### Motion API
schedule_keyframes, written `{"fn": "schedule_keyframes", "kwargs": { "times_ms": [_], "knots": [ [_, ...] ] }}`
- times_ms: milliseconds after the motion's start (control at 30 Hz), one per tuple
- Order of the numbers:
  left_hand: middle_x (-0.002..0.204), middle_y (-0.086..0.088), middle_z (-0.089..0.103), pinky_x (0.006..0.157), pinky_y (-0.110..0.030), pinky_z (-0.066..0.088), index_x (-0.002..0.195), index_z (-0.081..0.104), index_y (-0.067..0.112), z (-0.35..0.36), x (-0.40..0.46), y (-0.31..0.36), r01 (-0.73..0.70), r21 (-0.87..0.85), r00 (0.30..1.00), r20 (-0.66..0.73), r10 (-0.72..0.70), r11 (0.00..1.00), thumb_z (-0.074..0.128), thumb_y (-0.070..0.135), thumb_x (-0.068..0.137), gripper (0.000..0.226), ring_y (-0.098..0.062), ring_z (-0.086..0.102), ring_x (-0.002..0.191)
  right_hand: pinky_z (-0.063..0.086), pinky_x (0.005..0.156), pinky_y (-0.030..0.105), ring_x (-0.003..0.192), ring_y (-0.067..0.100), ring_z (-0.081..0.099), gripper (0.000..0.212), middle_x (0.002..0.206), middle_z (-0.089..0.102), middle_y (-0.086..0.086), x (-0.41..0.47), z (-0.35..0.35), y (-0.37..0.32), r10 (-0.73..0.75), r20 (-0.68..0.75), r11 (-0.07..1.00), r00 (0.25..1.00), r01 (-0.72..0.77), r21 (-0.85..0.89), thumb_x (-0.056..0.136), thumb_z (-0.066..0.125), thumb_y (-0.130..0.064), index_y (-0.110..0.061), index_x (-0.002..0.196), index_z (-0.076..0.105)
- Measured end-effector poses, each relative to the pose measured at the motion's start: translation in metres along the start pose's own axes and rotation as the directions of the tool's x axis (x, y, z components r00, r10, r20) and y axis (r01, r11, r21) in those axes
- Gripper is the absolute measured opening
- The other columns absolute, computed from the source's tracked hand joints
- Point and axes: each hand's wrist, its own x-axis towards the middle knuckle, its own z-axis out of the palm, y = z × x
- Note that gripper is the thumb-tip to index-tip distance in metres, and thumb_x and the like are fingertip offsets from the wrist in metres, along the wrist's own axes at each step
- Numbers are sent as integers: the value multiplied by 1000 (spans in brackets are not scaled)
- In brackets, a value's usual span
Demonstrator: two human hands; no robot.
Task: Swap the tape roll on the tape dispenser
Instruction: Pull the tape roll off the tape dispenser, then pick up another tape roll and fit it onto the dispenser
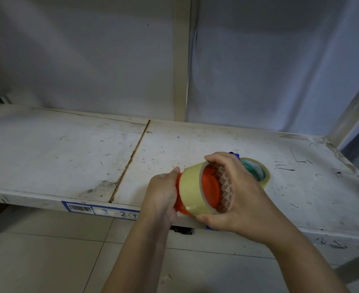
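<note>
Two tape rolls were in view, one tape dispenser, and two bare hands. The yellowish clear tape roll sat around the orange tape dispenser, held up between the hands just above the front edge of the shelf. The left hand gripped the orange body from the roll's 9 o'clock side. The right hand clasped the roll from 3 o'clock, fingers curled over its rim at 12 and thumb under it at 6. The second tape roll, also glossy and clear over a greenish core, lay flat on the shelf at about 1 o'clock from the right hand, partly hidden behind it. The held roll's cardboard core showed a printed triangle pattern. The shelf board was white, scuffed and scratched, with a seam across it and a blue label on its front lip.
</note>
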Motion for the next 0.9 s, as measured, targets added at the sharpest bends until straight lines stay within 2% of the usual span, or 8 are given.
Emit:
{"fn": "schedule_keyframes", "kwargs": {
  "times_ms": [167, 367, 467, 533, 667, 733, 800, 900],
  "knots": [
    [99, -20, 69, 90, -52, 52, 95, 62, 4, 1, 3, -4, -5, -61, 999, -52, 2, 998, 45, 29, 99, 30, -36, 66, 95, 44, 87, 9, 117, -9, 42, 90, 120, 39, -34, -1, 3, 3, 66, -22, 986, 998, -62, 153, 50, 85, -30, -45, 124, 37],
    [75, -5, 64, 79, -38, 52, 76, 58, 17, -8, -3, 1, -260, -142, 923, -328, 203, 955, 39, 31, 101, 34, -17, 62, 72, 58, 71, 27, 105, 7, 59, 75, 120, 55, -15, 6, 0, 10, 313, -236, 871, 920, -178, 458, 48, 75, -54, -42, 118, 48],
    [76, 1, 59, 80, -36, 49, 74, 53, 25, -12, -8, 4, -302, -164, 900, -373, 224, 939, 38, 34, 100, 32, -11, 58, 72, 50, 88, 34, 114, 10, 49, 80, 128, 44, -12, 6, 0, 16, 371, -280, 906, 885, -280, 317, 59, 75, -56, -41, 129, 40],
    [82, 2, 57, 86, -39, 49, 77, 52, 28, -13, -9, 3, -282, -218, 915, -353, 194, 935, 40, 32, 100, 27, -12, 58, 78, 41, 89, 31, 114, 10, 40, 85, 132, 33, -6, 7, 4, 20, 422, -256, 899, 870, -365, 241, 67, 77, -46, -40, 138, 31],
    [95, -2, 53, 93, -46, 48, 119, 54, 15, -18, -4, 4, -222, -369, 947, -302, 109, 902, 41, 23, 101, 24, -15, 57, 82, 36, 87, 29, 115, 14, 37, 95, 143, 29, 2, 17, 16, 31, 440, -209, 896, 873, -443, 35, 69, 76, -42, -29, 146, 21],
    [91, -2, 54, 87, -45, 49, 103, 53, 15, -19, 0, 4, -233, -369, 945, -303, 120, 900, 41, 19, 101, 13, -17, 58, 82, 36, 91, 29, 127, 20, 37, 100, 146, 31, 4, 25, 24, 38, 437, -199, 890, 877, -454, -45, 68, 75, -45, -21, 147, 18],
    [89, -1, 56, 81, -41, 49, 86, 55, 19, -21, 1, 5, -260, -344, 932, -334, 142, 902, 42, 15, 100, 19, -16, 58, 80, 37, 95, 30, 132, 21, 36, 103, 148, 33, 5, 32, 33, 42, 435, -195, 885, 879, -457, -84, 67, 74, -49, -17, 147, 17],
    [86, -2, 55, 71, -33, 48, 82, 55, 21, -25, 4, 9, -315, -338, 906, -387, 174, 887, 41, 12, 99, 24, -12, 55, 72, 42, 96, 32, 131, 24, 38, 105, 146, 36, 9, 38, 43, 49, 462, -190, 864, 867, -488, -127, 67, 73, -51, -15, 147, 14]
  ]
}}
